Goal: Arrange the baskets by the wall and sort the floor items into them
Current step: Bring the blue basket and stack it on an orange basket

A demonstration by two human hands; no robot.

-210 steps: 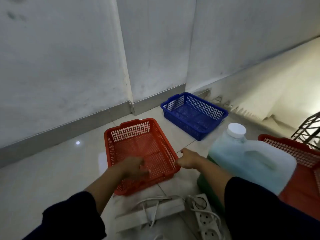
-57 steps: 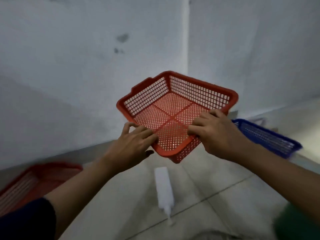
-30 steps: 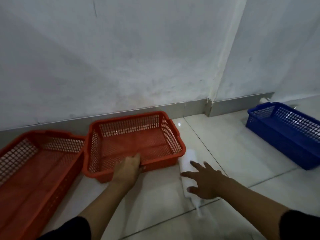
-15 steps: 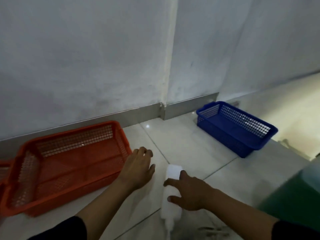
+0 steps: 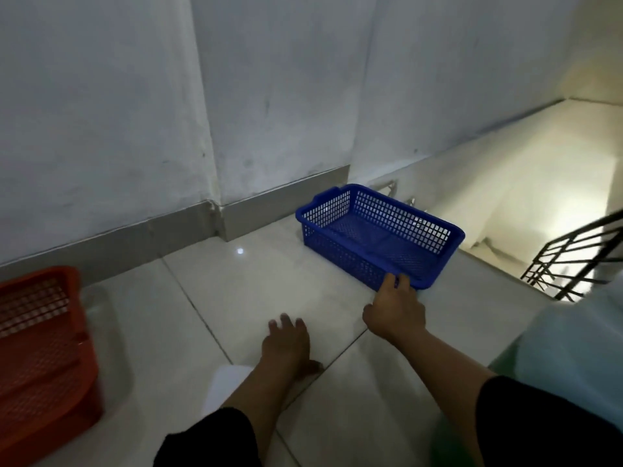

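Observation:
A blue mesh basket (image 5: pixel 340 210) sits empty on the tiled floor at centre right, near the wall's skirting. My right hand (image 5: pixel 394 308) has its fingers hooked over the basket's near corner rim. My left hand (image 5: pixel 286 342) rests flat on the floor with fingers spread, holding nothing. An orange mesh basket (image 5: pixel 40 335) stands at the far left by the wall. A white power strip (image 5: pixel 226 382) lies on the floor just left of my left forearm, partly hidden by it.
Behind the blue basket the floor drops into a stairwell (image 5: pixel 526 210) with a black metal railing (image 5: pixel 573 257) at the right. A pale translucent jug (image 5: pixel 573 358) and something green fill the lower right corner. A wall pillar corner (image 5: pixel 215 203) juts out at centre.
My right hand left the white power strip and reached right to the blue basket's near corner. My left hand moved right onto the bare floor. The view swung right.

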